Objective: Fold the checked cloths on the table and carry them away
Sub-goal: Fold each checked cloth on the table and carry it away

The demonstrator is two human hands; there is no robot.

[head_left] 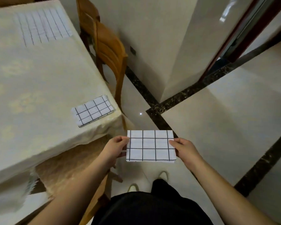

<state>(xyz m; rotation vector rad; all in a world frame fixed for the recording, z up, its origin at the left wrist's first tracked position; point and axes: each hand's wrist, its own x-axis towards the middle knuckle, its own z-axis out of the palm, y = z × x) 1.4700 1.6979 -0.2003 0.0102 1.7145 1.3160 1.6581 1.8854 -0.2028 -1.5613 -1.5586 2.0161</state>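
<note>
Head view: small folded checked cloth [150, 146], white with dark lines, pinched flat between left hand [116, 147] and right hand [186, 149]. Over the floor, off the counter [39, 75]. Another folded cloth [93, 110] on the counter corner, wooden chair [110, 51] beside.

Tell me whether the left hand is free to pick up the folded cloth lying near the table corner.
Probably not yet. The left hand and the right hand both pinch the held folded cloth. Nothing lies over the cloth near the table corner, so the path looks open once that hand lets go.

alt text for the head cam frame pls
Both hands, left hand and right hand, hold a folded checked cloth by its side edges over the tiled floor. Left, a cream-covered table holds a second folded cloth and an unfolded cloth.
</note>
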